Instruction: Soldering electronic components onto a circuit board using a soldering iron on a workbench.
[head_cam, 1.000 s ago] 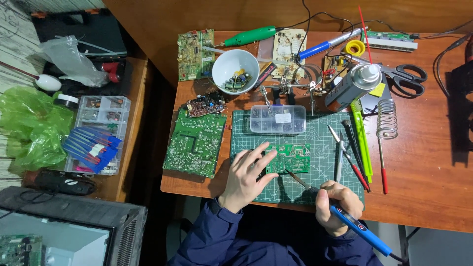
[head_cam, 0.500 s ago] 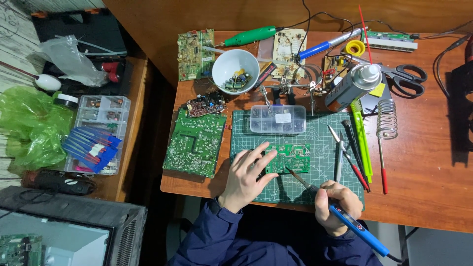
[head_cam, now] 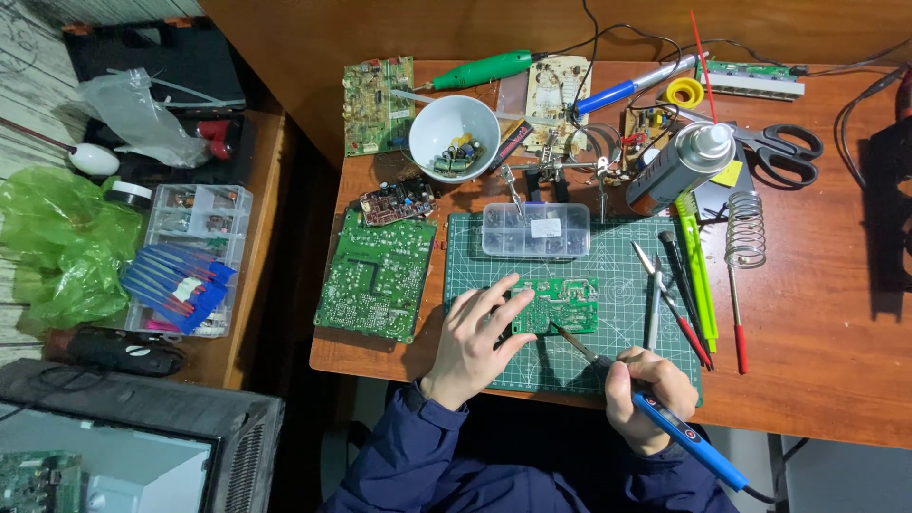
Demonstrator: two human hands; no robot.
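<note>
We grasp a blue-handled soldering iron (head_cam: 665,423) in our right hand (head_cam: 646,394), fingers clenched round its grip low and right of centre in the frame, the tip resting at the lower edge of a small green circuit board (head_cam: 560,304). Our left hand (head_cam: 475,337) holds nothing; it lies open and flat, fingertips pressing the board's left edge. The board sits near the middle of the frame on a green cutting mat (head_cam: 617,366). Just above it on the mat stands a clear plastic parts box (head_cam: 537,230). To the left of the mat lies a larger green circuit board (head_cam: 375,275), and above that a white bowl (head_cam: 454,133) of components. At the upper right we see black scissors (head_cam: 779,147) and a spray can (head_cam: 679,166).
</note>
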